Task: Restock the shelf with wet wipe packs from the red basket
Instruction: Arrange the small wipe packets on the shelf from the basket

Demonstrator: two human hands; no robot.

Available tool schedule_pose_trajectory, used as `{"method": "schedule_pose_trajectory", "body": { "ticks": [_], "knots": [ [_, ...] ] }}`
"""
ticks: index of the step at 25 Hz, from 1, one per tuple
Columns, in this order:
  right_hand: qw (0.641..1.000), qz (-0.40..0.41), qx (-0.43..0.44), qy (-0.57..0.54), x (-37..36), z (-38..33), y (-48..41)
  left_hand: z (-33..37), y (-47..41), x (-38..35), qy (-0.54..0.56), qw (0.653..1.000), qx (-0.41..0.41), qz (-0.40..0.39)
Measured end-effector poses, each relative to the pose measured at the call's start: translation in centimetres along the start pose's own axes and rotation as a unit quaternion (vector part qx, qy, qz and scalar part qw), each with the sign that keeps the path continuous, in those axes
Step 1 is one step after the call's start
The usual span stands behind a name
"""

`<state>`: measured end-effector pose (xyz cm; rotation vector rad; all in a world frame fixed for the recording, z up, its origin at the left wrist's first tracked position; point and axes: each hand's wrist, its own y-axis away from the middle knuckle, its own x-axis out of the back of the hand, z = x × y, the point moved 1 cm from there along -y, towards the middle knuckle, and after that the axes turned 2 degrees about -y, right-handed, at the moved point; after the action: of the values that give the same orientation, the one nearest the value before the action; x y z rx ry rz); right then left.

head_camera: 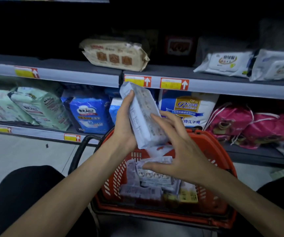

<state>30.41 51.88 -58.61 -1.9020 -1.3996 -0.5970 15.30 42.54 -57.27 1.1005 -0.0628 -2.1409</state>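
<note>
The left hand (123, 124) is clamped on a wipe pack (142, 115), thumb on its upper end, fingers hidden behind; the right hand (177, 147) is spread, fingers apart, its fingertips (153, 115) touching the pack's near face, gripping nothing. The pack hangs above the red basket (223, 161), in front of the shelf edge (223, 88); its long axis runs steeply, top end tilted far and left toward the price tags, bottom end near and right. It looks soft, light and filmy, likely to sag and slip, so I would hold it across the middle of its long sides. More packs (155, 178) lie loose in the basket below; the print is too blurred to read. The shelf above has open room beside a beige pack (114, 55).
</note>
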Motion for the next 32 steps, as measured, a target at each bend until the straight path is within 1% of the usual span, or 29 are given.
{"method": "schedule_pose_trajectory", "body": {
  "ticks": [2,6,8,9,11,14,16,18,20,25,26,28,30,32],
  "knots": [
    [0.999,0.018,0.029,0.029,0.7,-0.5,-0.5,1.2,0.6,-1.0,0.006,1.0,-0.026,0.003],
    [0.988,0.114,0.073,0.077,2.0,-1.1,-2.0,2.8,1.9,-3.5,-0.008,0.998,-0.069,-0.01],
    [0.982,0.141,0.084,0.098,3.0,-1.9,-2.7,4.0,2.3,-5.0,-0.031,0.995,-0.096,-0.024],
    [0.979,0.153,0.089,0.099,3.6,-2.5,-3.0,4.8,2.4,-5.8,-0.046,0.992,-0.114,-0.031],
    [0.976,0.187,0.093,0.052,4.8,-3.7,-3.6,6.5,2.8,-7.5,-0.108,0.981,-0.158,-0.043],
    [0.962,0.241,0.069,-0.107,6.7,-6.1,-5.1,8.5,3.2,-9.4,-0.247,0.941,-0.228,-0.041],
    [0.934,0.283,0.069,-0.205,8.2,-8.1,-6.7,10.1,3.0,-10.4,-0.302,0.909,-0.282,-0.059],
    [0.905,0.325,0.09,-0.258,9.5,-9.6,-8.9,11.9,2.8,-11.0,-0.348,0.876,-0.324,-0.084],
    [0.894,0.352,0.106,-0.258,10.6,-11.0,-11.5,14.0,2.6,-11.4,-0.383,0.849,-0.354,-0.085],
    [0.885,0.396,0.139,-0.203,12.6,-13.3,-18.5,19.7,2.4,-13.1,-0.468,0.765,-0.441,-0.037],
    [0.881,0.405,0.145,-0.196,13.0,-13.6,-20.1,20.9,2.4,-13.6,-0.471,0.76,-0.446,-0.027],
    [0.881,0.419,0.134,-0.175,13.9,-13.6,-23.4,22.7,2.5,-14.7,-0.484,0.766,-0.424,0.005],
    [0.897,0.408,0.082,-0.152,14.4,-12.8,-26.4,23.6,2.2,-15.3,-0.51,0.765,-0.392,0.037],
    [0.924,0.372,0.008,-0.088,14.5,-11.9,-27.9,23.4,2.0,-14.9,-0.55,0.743,-0.376,0.058]
  ]
}}
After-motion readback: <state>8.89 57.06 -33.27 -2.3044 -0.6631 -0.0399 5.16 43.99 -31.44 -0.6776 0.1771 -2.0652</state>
